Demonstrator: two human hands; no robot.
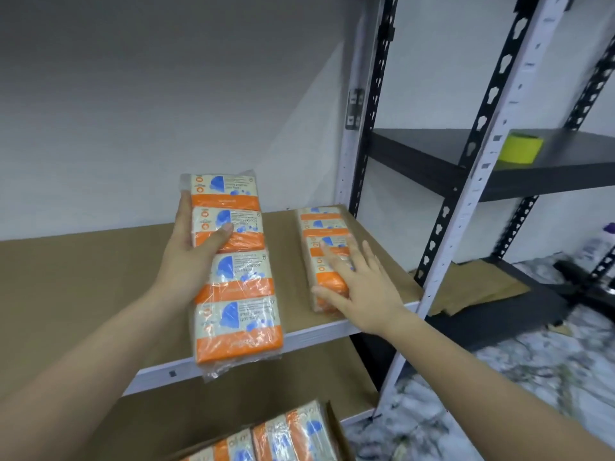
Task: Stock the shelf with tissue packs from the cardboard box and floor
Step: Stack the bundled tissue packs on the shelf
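Note:
My left hand grips a long orange, white and blue tissue pack from its left side, thumb across the front, and holds it above the front edge of the brown shelf board. A second tissue pack lies on the shelf at its right end. My right hand rests on that pack's near end with fingers straight and spread. At the bottom of the view, more tissue packs stand in a cardboard box.
White and black slotted uprights rise just right of the shelf. A neighbouring black shelf carries a yellow-green tape roll. A lower shelf board lies beneath. Marbled floor spreads to the right.

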